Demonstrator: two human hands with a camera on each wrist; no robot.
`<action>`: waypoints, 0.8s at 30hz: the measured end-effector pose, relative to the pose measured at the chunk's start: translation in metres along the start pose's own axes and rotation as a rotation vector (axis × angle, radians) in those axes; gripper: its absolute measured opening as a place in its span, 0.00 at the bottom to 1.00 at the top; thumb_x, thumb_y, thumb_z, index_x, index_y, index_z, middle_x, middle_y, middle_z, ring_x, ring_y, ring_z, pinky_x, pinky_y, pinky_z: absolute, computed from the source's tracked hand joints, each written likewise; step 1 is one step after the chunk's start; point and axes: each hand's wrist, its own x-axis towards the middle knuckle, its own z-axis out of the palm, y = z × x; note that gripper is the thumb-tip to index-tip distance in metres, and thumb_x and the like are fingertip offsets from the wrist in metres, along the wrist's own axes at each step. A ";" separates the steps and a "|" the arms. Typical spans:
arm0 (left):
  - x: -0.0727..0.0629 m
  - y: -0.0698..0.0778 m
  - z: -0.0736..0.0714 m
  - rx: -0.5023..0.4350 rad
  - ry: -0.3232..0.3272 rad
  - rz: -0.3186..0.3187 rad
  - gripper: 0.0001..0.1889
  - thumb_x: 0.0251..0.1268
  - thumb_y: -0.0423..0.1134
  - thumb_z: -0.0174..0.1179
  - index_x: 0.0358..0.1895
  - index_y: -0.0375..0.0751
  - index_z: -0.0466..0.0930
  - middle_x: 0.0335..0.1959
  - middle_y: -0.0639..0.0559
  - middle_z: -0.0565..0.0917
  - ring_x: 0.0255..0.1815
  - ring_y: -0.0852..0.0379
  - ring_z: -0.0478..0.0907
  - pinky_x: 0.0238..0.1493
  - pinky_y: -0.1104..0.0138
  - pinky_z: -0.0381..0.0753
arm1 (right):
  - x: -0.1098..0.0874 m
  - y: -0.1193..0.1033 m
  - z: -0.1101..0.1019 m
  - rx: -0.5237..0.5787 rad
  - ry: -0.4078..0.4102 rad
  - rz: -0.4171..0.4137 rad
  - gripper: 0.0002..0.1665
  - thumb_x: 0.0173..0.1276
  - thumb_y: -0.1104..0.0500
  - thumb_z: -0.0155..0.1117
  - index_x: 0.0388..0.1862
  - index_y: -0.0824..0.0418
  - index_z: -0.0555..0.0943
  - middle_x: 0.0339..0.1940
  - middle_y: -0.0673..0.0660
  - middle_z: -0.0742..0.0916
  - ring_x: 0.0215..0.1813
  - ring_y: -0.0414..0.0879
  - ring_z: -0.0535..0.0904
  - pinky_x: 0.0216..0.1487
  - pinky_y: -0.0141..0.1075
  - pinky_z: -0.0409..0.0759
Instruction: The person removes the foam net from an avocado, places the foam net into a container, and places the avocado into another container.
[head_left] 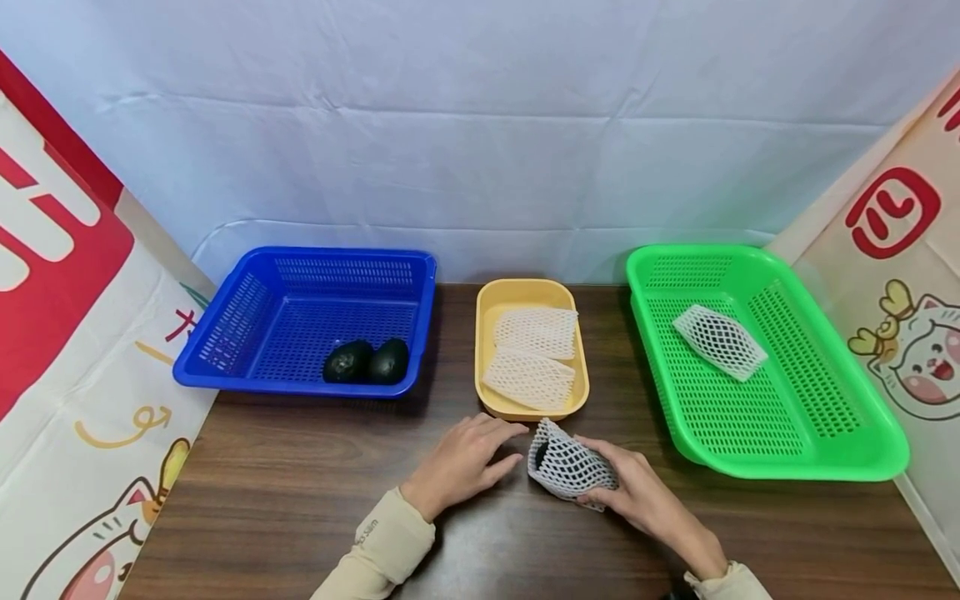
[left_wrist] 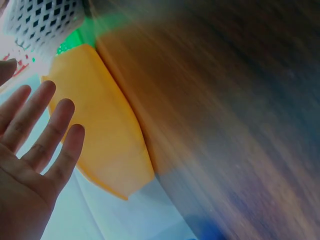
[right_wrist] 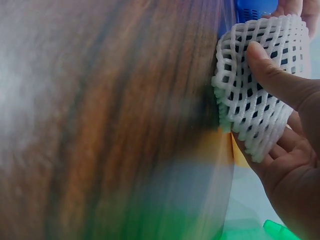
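My right hand [head_left: 643,492] grips an avocado in a white foam net sleeve [head_left: 576,468] just above the table, in front of the yellow tray. Dark skin shows at the sleeve's left opening. In the right wrist view the thumb lies across the foam net [right_wrist: 265,85], with the fingers behind it. My left hand [head_left: 468,458] is left of the sleeve with a small gap between. Its fingers are spread and hold nothing, as the left hand [left_wrist: 37,135] in its wrist view also shows.
A blue basket [head_left: 303,387] at left holds two avocados [head_left: 348,362]. The yellow tray [head_left: 482,333] in the middle holds flat foam net sleeves [head_left: 529,379]. At right, a green basket [head_left: 795,467] contains one net-wrapped fruit [head_left: 720,342]. A white cloth [head_left: 480,150] hangs behind.
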 end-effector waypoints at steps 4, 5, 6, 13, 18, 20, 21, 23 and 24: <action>0.002 0.003 0.001 -0.014 -0.005 0.016 0.20 0.69 0.47 0.61 0.62 0.48 0.78 0.56 0.57 0.84 0.56 0.57 0.80 0.57 0.61 0.79 | 0.000 -0.001 0.001 -0.011 0.003 -0.006 0.40 0.46 0.61 0.81 0.61 0.63 0.79 0.54 0.59 0.88 0.55 0.42 0.83 0.56 0.20 0.74; 0.002 0.003 0.002 -0.014 -0.004 0.021 0.20 0.69 0.47 0.61 0.61 0.48 0.78 0.56 0.57 0.84 0.56 0.57 0.80 0.57 0.61 0.79 | 0.001 -0.001 0.001 -0.014 0.000 -0.001 0.40 0.47 0.61 0.81 0.61 0.62 0.78 0.54 0.58 0.88 0.55 0.43 0.83 0.56 0.20 0.74; 0.002 0.003 0.002 -0.012 -0.005 0.026 0.20 0.69 0.47 0.61 0.61 0.48 0.78 0.55 0.57 0.84 0.56 0.57 0.80 0.57 0.61 0.79 | 0.001 -0.002 0.002 -0.020 -0.004 0.003 0.40 0.47 0.61 0.81 0.62 0.62 0.78 0.55 0.58 0.87 0.55 0.44 0.83 0.57 0.21 0.75; 0.003 0.007 0.005 -0.015 -0.028 0.049 0.20 0.69 0.48 0.62 0.61 0.47 0.79 0.56 0.56 0.84 0.57 0.58 0.80 0.59 0.62 0.78 | 0.002 -0.004 0.003 -0.072 -0.031 -0.021 0.40 0.48 0.63 0.80 0.63 0.63 0.76 0.57 0.58 0.86 0.56 0.51 0.83 0.56 0.38 0.82; 0.003 0.009 0.007 -0.014 -0.077 0.030 0.22 0.67 0.49 0.63 0.62 0.48 0.78 0.59 0.56 0.82 0.59 0.58 0.78 0.61 0.62 0.77 | 0.001 -0.003 0.005 -0.119 -0.049 -0.060 0.41 0.51 0.64 0.78 0.66 0.66 0.73 0.57 0.60 0.86 0.56 0.52 0.83 0.54 0.45 0.83; 0.003 0.009 0.008 -0.011 -0.091 0.022 0.24 0.66 0.49 0.64 0.63 0.48 0.77 0.60 0.55 0.81 0.60 0.57 0.78 0.61 0.62 0.76 | 0.000 -0.002 0.005 -0.133 -0.051 -0.063 0.41 0.53 0.63 0.77 0.67 0.66 0.73 0.56 0.60 0.86 0.56 0.51 0.84 0.53 0.46 0.84; 0.003 0.009 0.007 -0.012 -0.098 0.016 0.25 0.66 0.49 0.64 0.64 0.48 0.76 0.61 0.55 0.81 0.60 0.57 0.78 0.61 0.62 0.76 | 0.001 -0.003 0.006 -0.140 -0.054 -0.060 0.40 0.54 0.63 0.76 0.67 0.66 0.72 0.57 0.60 0.86 0.56 0.52 0.84 0.53 0.47 0.83; 0.003 0.009 0.007 -0.014 -0.115 0.002 0.27 0.65 0.50 0.65 0.66 0.47 0.74 0.62 0.55 0.80 0.61 0.57 0.77 0.62 0.61 0.76 | 0.001 -0.003 0.006 -0.157 -0.062 -0.051 0.40 0.56 0.61 0.75 0.67 0.66 0.72 0.57 0.61 0.86 0.56 0.52 0.84 0.53 0.47 0.83; 0.003 0.009 0.007 -0.016 -0.122 -0.005 0.28 0.65 0.50 0.65 0.67 0.47 0.73 0.63 0.55 0.80 0.61 0.57 0.77 0.62 0.61 0.76 | 0.002 -0.003 0.006 -0.162 -0.063 -0.044 0.39 0.57 0.60 0.75 0.67 0.66 0.72 0.57 0.61 0.86 0.56 0.52 0.84 0.53 0.47 0.83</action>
